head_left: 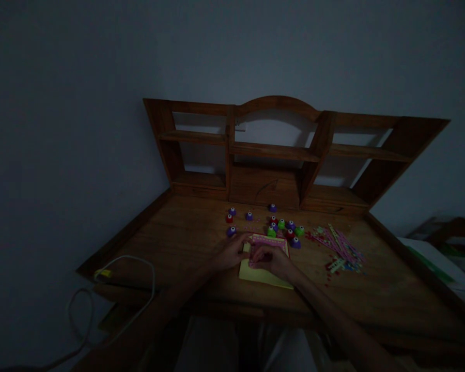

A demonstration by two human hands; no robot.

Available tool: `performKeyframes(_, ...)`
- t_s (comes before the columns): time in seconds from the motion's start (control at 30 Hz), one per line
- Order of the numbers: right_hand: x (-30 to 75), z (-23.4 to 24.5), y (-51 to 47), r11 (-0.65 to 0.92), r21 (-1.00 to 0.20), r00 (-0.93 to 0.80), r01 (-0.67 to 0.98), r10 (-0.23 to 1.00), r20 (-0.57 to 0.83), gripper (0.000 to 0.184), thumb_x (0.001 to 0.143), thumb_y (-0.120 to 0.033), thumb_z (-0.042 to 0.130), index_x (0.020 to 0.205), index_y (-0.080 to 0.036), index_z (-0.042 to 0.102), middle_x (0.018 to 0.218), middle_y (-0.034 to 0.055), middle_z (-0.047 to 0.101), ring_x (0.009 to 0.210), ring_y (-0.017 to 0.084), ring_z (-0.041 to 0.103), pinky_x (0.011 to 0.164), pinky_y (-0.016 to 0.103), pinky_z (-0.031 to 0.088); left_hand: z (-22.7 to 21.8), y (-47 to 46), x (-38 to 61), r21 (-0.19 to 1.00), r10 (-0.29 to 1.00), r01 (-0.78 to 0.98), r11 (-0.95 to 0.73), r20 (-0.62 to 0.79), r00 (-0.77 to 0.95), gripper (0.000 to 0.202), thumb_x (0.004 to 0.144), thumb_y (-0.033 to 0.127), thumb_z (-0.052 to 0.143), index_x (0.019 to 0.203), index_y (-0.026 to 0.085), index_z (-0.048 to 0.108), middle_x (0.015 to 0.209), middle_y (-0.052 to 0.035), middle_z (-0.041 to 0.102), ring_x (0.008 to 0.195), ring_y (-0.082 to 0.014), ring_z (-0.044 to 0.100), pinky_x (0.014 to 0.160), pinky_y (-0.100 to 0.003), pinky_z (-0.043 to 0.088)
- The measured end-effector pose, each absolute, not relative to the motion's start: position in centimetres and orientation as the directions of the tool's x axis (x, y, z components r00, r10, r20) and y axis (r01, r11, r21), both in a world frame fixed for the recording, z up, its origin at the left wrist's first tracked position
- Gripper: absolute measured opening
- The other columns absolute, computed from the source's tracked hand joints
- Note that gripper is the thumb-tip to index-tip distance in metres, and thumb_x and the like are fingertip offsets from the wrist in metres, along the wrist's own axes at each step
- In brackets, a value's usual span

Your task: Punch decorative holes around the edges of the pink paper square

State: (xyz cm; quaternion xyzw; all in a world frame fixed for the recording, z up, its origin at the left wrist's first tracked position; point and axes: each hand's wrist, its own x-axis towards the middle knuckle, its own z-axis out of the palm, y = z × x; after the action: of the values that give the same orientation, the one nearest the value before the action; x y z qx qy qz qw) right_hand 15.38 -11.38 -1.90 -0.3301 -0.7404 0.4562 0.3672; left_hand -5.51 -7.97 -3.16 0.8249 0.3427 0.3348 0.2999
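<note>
A pale yellow sheet or board (261,277) lies near the desk's front edge, with pink strips (269,241) along its upper part. At its left side is my left hand (234,252), fingers stretched over the upper left corner and thumb apart from them. My right hand (273,261) is above the middle of the sheet, its fingertips pinched together. Whatever sits between those fingertips is too small and dark to make out. Just beyond the sheet stand several small domed pieces with eye-like tops, among them a green one (271,232) and a purple one (295,243).
Pink and pale strips (341,245) lie piled to the right, with small loose bits around them. A wooden shelf unit (271,150) rises at the desk's back. On the left, a white cable (154,279) loops over the wooden desk's (194,232) front edge. The light is dim.
</note>
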Motion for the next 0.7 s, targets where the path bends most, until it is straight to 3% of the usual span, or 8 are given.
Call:
performKeyframes(0.4, 15.4, -2.8, -11.2, 0.434, -0.882, -0.497, 0.184, 0.815, 0.298, 0.026, 0.076, -0.044, 0.074, 0.083, -0.019, 0.069, 0.092, 0.0043, 0.068, 0.085, 0.018, 0.063, 0.076, 0.030, 0.050, -2.9, -8.3, -5.4, 0.716, 0.772, 0.391, -0.579, 0.325, 0.547, 0.047, 0.080, 0.019, 0.065, 0.125, 0.023, 0.053, 0.123, -0.0061, 0.060, 0.115, -0.0223, 0.053, 0.101, -0.036, 0.038)
performKeyframes(0.7, 15.1, -2.1, -11.4, 0.368, -0.924, -0.519, 0.105, 0.813, 0.265, 0.028, 0.074, -0.045, 0.076, 0.078, -0.018, 0.070, 0.084, 0.0043, 0.068, 0.080, 0.019, 0.065, 0.074, 0.031, 0.052, -2.2, -8.6, -5.2, 0.714, 0.776, 0.394, -0.579, 0.334, 0.535, 0.047, 0.077, 0.012, 0.064, 0.122, 0.021, 0.055, 0.120, -0.0058, 0.061, 0.114, -0.0215, 0.053, 0.101, -0.035, 0.038)
